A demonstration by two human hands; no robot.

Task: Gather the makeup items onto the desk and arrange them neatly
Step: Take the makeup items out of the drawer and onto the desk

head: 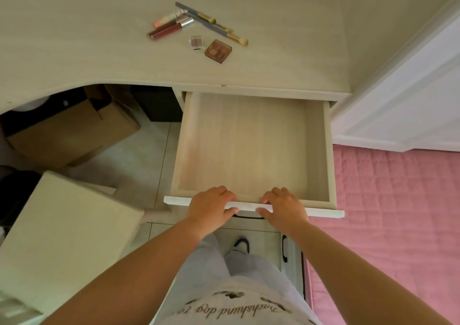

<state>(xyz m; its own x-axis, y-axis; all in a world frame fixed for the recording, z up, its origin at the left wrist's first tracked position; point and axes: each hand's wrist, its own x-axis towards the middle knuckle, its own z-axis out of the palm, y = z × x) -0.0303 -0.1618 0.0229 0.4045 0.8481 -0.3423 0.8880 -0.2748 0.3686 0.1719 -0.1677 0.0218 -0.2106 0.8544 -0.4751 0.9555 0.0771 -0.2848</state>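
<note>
A pulled-out drawer point(251, 148) of the pale wooden desk point(87, 38) shows a bare inside. My left hand point(210, 207) and my right hand point(283, 207) both grip its white front edge, fingers curled over the top, thumbs on the front. On the desktop lie two lip gloss tubes point(169, 27), two grey-handled makeup brushes point(211, 23), a small clear eyeshadow pot point(196, 42) and a square brown blush compact point(218, 51), loosely piled together.
A pink quilted bed point(398, 212) lies to the right, beside a white panel point(410, 100). Cardboard boxes point(74, 125) sit under the desk. A cream box-shaped stool point(67, 230) stands at the left. Lower drawers with black handles point(285, 248) are below.
</note>
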